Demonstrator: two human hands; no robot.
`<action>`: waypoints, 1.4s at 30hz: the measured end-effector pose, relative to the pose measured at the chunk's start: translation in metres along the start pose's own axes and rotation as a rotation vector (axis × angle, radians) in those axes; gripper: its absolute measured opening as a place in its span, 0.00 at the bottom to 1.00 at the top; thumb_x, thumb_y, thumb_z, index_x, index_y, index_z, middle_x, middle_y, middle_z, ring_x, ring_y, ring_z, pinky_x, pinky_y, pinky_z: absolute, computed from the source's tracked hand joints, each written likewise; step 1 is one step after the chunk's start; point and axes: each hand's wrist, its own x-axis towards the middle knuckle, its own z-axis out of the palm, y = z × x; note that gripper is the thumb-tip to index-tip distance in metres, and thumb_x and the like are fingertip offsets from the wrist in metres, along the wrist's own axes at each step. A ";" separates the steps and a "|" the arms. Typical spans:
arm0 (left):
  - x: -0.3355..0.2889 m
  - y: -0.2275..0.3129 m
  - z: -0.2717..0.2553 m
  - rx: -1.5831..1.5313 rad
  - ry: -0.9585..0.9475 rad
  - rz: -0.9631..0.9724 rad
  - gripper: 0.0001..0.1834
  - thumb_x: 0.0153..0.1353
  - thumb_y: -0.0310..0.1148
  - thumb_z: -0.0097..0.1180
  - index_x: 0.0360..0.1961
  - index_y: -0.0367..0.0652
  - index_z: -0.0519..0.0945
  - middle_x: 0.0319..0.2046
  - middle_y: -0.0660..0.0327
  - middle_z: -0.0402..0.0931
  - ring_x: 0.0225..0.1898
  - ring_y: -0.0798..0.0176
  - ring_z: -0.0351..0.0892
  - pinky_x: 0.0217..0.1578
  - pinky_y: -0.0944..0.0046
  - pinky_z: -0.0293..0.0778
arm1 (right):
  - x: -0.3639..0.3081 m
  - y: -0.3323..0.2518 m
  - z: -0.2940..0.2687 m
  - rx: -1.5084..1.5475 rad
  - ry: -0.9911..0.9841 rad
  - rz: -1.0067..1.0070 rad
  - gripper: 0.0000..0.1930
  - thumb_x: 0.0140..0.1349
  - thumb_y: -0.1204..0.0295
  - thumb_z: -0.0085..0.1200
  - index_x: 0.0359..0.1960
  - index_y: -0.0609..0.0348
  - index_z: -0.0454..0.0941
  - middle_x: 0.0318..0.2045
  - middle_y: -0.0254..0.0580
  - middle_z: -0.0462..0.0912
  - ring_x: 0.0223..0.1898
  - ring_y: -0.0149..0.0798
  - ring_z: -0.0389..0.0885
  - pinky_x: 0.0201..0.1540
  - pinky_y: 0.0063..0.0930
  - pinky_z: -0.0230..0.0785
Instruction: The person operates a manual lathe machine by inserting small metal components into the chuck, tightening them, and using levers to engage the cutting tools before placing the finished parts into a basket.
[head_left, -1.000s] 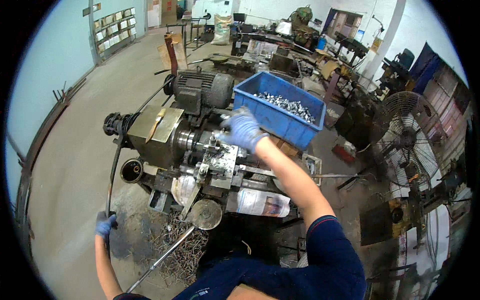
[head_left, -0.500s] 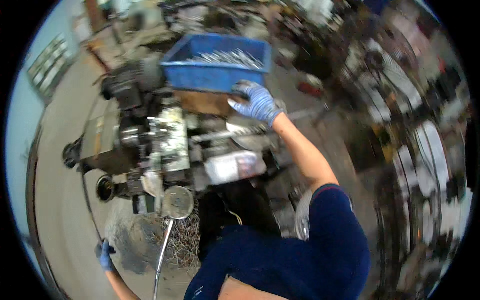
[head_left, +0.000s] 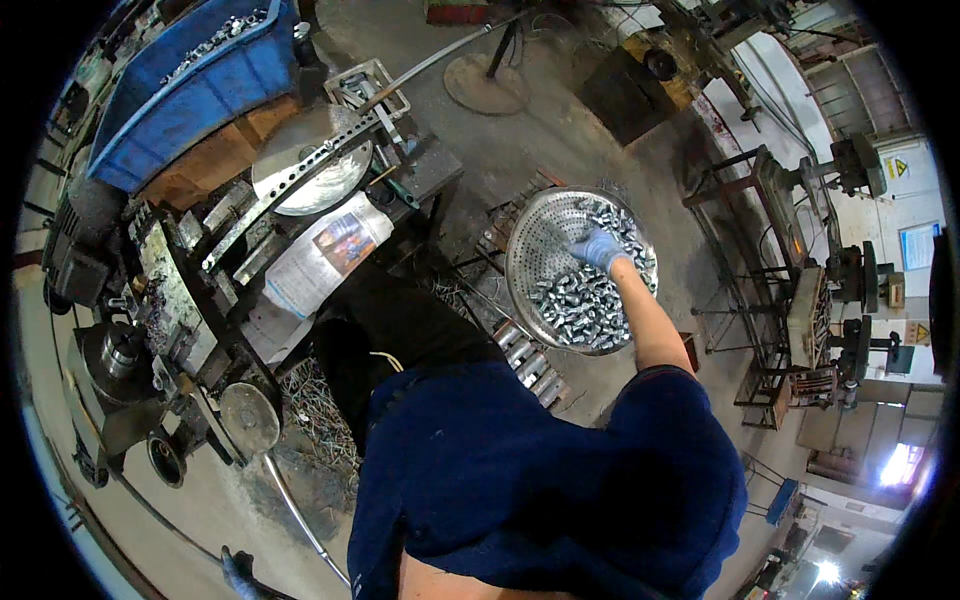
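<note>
A round perforated metal colander (head_left: 535, 225) stands low on the right, with a heap of small shiny metal fittings (head_left: 585, 305) in it. My right hand (head_left: 600, 250), in a blue-grey glove, is inside the colander at the edge of the heap. Its fingers stretch out toward the parts and look slightly apart; nothing shows in them, though their tips are partly blurred. At the lower left my gloved left hand (head_left: 238, 572) is wrapped round a long thin dark rod (head_left: 165, 515), which runs up to the machine (head_left: 120, 350).
A blue bin (head_left: 190, 110) of small metal parts rests on the bench at upper left. Near it lie a round metal plate (head_left: 310, 185), a drilled metal bar (head_left: 290, 180) and a printed white bag (head_left: 330, 255). A post on a round base (head_left: 485, 85) stands on the floor beyond.
The view has swung to the right. My right hand has gone from the front of the blue bin into the colander. My left hand stays on the rod.
</note>
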 end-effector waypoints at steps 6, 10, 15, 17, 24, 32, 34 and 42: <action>-0.033 -0.001 0.036 0.100 0.245 0.125 0.23 0.58 0.41 0.56 0.12 0.49 0.59 0.07 0.67 0.52 0.08 0.69 0.47 0.12 0.69 0.49 | -0.022 0.030 0.010 -0.129 -0.035 0.092 0.30 0.46 0.48 0.56 0.42 0.61 0.79 0.43 0.56 0.79 0.47 0.51 0.77 0.50 0.37 0.69; -0.056 0.004 0.060 0.095 0.330 0.168 0.24 0.58 0.42 0.56 0.12 0.50 0.57 0.07 0.68 0.51 0.07 0.69 0.46 0.12 0.69 0.48 | -0.001 0.053 0.023 -0.155 -0.095 0.006 0.30 0.46 0.49 0.57 0.43 0.62 0.78 0.44 0.55 0.78 0.47 0.51 0.77 0.51 0.37 0.69; -0.056 0.016 0.047 0.212 0.239 0.137 0.18 0.58 0.45 0.56 0.19 0.44 0.71 0.14 0.60 0.68 0.13 0.65 0.64 0.17 0.66 0.63 | -0.013 0.021 0.013 -0.270 -0.157 0.082 0.30 0.45 0.49 0.57 0.43 0.62 0.78 0.44 0.56 0.78 0.47 0.51 0.77 0.51 0.36 0.68; -0.052 0.015 0.033 0.523 0.261 0.401 0.16 0.59 0.45 0.56 0.27 0.41 0.73 0.21 0.58 0.71 0.20 0.64 0.68 0.24 0.65 0.66 | -0.005 0.020 0.000 -0.253 -0.064 0.071 0.31 0.45 0.46 0.57 0.40 0.64 0.79 0.41 0.57 0.79 0.45 0.52 0.78 0.49 0.37 0.69; -0.207 0.128 0.181 0.566 -0.031 0.862 0.25 0.66 0.42 0.45 0.56 0.33 0.69 0.41 0.55 0.75 0.43 0.62 0.73 0.50 0.64 0.65 | -0.053 -0.137 -0.065 0.376 0.178 -0.540 0.21 0.50 0.58 0.61 0.36 0.66 0.80 0.33 0.57 0.81 0.36 0.49 0.81 0.43 0.34 0.72; -0.294 0.142 0.410 0.340 -0.656 1.012 0.21 0.61 0.38 0.53 0.51 0.37 0.74 0.44 0.56 0.78 0.44 0.67 0.76 0.47 0.67 0.70 | -0.202 -0.371 -0.061 0.298 0.190 -1.842 0.16 0.46 0.66 0.64 0.37 0.57 0.78 0.45 0.48 0.74 0.44 0.50 0.74 0.42 0.38 0.69; -0.304 0.140 0.422 0.215 -0.876 0.915 0.25 0.61 0.39 0.54 0.56 0.35 0.69 0.47 0.54 0.75 0.48 0.65 0.73 0.51 0.66 0.68 | -0.224 -0.394 -0.056 0.218 0.214 -1.936 0.19 0.45 0.62 0.64 0.38 0.56 0.78 0.45 0.49 0.74 0.44 0.53 0.74 0.43 0.41 0.69; -0.292 0.134 0.406 -0.145 -1.010 0.744 0.32 0.58 0.45 0.54 0.57 0.33 0.67 0.51 0.55 0.72 0.52 0.64 0.69 0.55 0.64 0.63 | -0.249 -0.425 -0.044 0.170 0.149 -1.977 0.20 0.44 0.58 0.63 0.37 0.55 0.80 0.46 0.53 0.73 0.45 0.55 0.73 0.45 0.43 0.68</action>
